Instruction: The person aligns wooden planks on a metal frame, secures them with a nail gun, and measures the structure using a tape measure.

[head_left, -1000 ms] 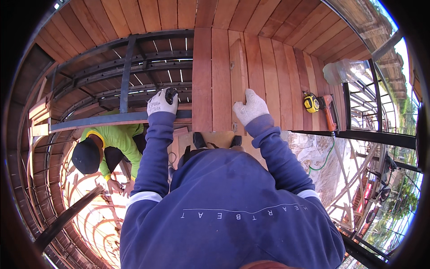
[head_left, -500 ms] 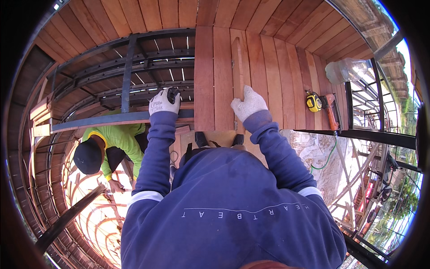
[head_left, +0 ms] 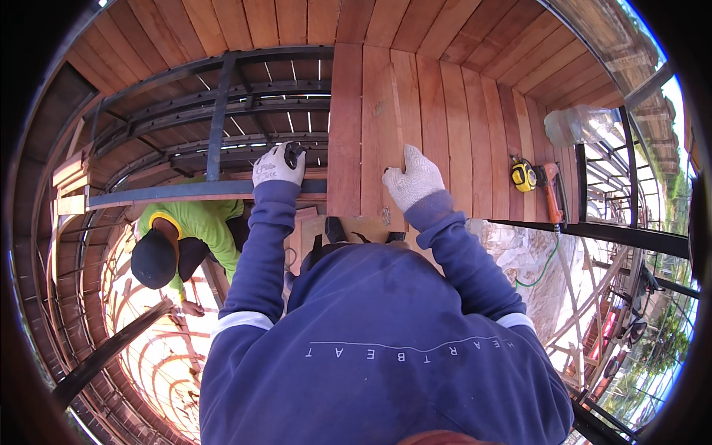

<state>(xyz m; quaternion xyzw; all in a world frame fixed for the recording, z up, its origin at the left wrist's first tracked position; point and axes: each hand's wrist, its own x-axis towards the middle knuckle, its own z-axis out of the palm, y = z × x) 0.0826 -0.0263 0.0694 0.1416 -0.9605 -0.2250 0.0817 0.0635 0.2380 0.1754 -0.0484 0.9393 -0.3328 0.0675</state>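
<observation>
Board of reddish-brown wood (head_left: 390, 122), long and flat, runs away from me beside my white-gloved right hand (head_left: 417, 180), the nearer; my white-gloved left hand (head_left: 279, 165) is farther left. I cannot tell whether either grips.

Left hand (head_left: 279, 165) curled; right hand (head_left: 415, 180) apart; both gloved

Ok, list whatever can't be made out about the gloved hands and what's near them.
In the head view:
- Right gloved hand: fingertips hidden by the back of the hand, so its grip on the wooden plank is unclear.
- Left gloved hand: the dark patch is too small to tell as coating or held object.
- Left shoe: heel hidden by the blue sweatshirt.
</observation>
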